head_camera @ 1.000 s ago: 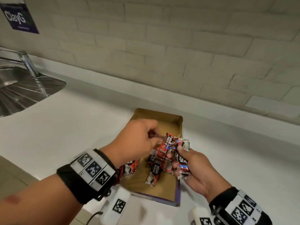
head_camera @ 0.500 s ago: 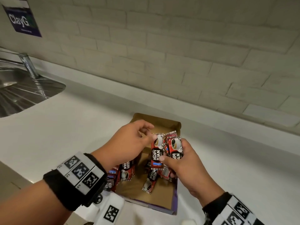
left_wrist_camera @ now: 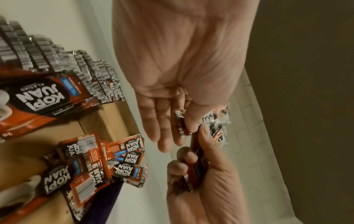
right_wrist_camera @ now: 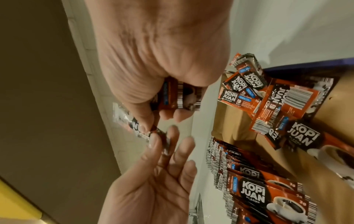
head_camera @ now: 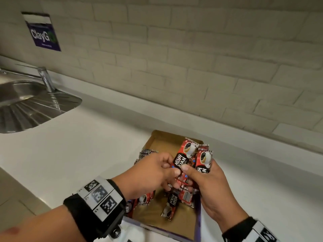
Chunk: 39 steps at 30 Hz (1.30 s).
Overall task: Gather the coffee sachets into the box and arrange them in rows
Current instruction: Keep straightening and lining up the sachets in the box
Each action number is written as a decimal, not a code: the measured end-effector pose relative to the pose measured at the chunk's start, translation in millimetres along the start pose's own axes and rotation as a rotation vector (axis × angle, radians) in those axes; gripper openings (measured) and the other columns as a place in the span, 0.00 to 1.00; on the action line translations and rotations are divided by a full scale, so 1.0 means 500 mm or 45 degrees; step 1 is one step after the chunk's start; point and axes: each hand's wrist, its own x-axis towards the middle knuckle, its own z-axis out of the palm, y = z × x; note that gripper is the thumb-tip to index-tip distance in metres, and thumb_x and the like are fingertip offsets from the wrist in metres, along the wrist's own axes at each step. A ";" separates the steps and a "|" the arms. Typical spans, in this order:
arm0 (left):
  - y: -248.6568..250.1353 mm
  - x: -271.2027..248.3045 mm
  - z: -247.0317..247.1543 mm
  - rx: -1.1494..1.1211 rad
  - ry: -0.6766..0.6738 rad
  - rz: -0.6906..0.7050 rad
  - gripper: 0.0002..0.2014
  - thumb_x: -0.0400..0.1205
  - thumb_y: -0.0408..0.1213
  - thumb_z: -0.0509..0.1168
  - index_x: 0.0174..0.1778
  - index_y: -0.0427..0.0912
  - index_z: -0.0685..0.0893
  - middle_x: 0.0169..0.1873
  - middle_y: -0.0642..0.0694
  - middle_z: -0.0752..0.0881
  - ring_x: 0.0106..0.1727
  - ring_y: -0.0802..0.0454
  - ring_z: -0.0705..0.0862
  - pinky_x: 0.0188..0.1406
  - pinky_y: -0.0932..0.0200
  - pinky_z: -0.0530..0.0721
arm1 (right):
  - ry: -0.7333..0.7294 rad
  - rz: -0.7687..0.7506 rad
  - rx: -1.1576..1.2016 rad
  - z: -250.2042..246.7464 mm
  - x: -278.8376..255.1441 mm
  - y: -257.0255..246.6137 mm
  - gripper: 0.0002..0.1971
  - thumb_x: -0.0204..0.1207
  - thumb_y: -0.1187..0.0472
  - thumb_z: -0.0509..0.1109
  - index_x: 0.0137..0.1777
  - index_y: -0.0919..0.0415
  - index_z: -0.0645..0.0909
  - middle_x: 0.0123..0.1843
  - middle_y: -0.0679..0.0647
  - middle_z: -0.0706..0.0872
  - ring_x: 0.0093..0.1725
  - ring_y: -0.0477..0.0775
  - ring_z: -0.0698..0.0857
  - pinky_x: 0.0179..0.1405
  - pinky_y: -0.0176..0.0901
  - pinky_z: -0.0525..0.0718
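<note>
Sink (head_camera: pixel 35 103) far left, set into the white desk (head_camera: pixel 78 154); poster (head_camera: pixel 42 31) on the brick wall above it.

Box (head_camera: pixel 157 138), open cardboard, sits at the desk's near edge. Along its left wall a row of sachets (right_wrist_camera: pixel 249 174) stands on edge, already packed. Loose sachets (head_camera: pixel 170 205) lie jumbled on the box floor at the near end, pointing every which way.

Left hand (head_camera: pixel 152 173) above the box: thumb and forefinger pinch the lower end of one sachet (head_camera: pixel 183 157); the other fingers (left_wrist_camera: pixel 162 121) hang fairly straight.

Right hand (head_camera: pixel 209 187) just beside it, touching at the thumbs, its fingers curled round a small bundle (head_camera: pixel 203 160) of sachets.

Step, as judged: squaring up a handful before it goes in as a row. Gathering looks done; arranging is partway.

Held sachets stand near upright, long axis vertical, cup end up, print facing the person.

Next move likely calls for aligning the edges, then lowering the bundle on edge beside the standing row.
</note>
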 end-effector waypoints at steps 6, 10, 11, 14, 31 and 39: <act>0.010 -0.005 -0.035 0.137 0.056 -0.060 0.03 0.82 0.30 0.72 0.49 0.38 0.84 0.34 0.44 0.91 0.31 0.52 0.85 0.41 0.49 0.89 | 0.149 -0.086 -0.080 -0.035 0.006 -0.030 0.15 0.75 0.66 0.80 0.58 0.50 0.87 0.39 0.52 0.90 0.30 0.46 0.82 0.26 0.43 0.83; 0.014 -0.007 -0.064 -0.022 0.108 -0.031 0.02 0.80 0.30 0.74 0.45 0.37 0.87 0.32 0.43 0.85 0.31 0.51 0.81 0.37 0.53 0.85 | 0.175 -0.066 -0.182 -0.045 -0.008 -0.040 0.11 0.75 0.67 0.79 0.53 0.54 0.85 0.37 0.51 0.91 0.27 0.45 0.84 0.25 0.39 0.83; 0.017 -0.006 -0.068 -0.100 0.133 -0.011 0.03 0.80 0.30 0.74 0.43 0.36 0.87 0.32 0.42 0.84 0.31 0.50 0.80 0.37 0.53 0.83 | 0.140 -0.040 -0.233 -0.042 -0.014 -0.040 0.11 0.75 0.67 0.80 0.52 0.55 0.85 0.35 0.50 0.91 0.27 0.43 0.86 0.25 0.37 0.83; 0.031 -0.004 -0.076 -0.299 0.184 0.058 0.05 0.81 0.33 0.73 0.39 0.38 0.90 0.33 0.44 0.84 0.34 0.52 0.80 0.38 0.54 0.81 | 0.037 0.024 -0.432 -0.023 -0.022 -0.033 0.13 0.73 0.65 0.82 0.51 0.49 0.86 0.40 0.46 0.94 0.37 0.45 0.93 0.33 0.41 0.87; -0.080 0.003 -0.103 1.055 0.171 -0.193 0.04 0.75 0.42 0.78 0.38 0.53 0.89 0.34 0.60 0.88 0.38 0.64 0.86 0.39 0.67 0.82 | 0.083 0.226 -0.542 -0.059 -0.038 0.009 0.06 0.84 0.56 0.73 0.51 0.58 0.85 0.26 0.57 0.84 0.24 0.51 0.78 0.24 0.41 0.76; -0.099 0.017 -0.106 1.255 0.153 -0.261 0.02 0.77 0.44 0.75 0.39 0.53 0.88 0.36 0.60 0.86 0.40 0.60 0.84 0.32 0.66 0.74 | 0.061 0.302 -0.432 -0.053 -0.044 0.011 0.04 0.86 0.60 0.70 0.57 0.58 0.84 0.31 0.54 0.89 0.25 0.50 0.76 0.30 0.44 0.79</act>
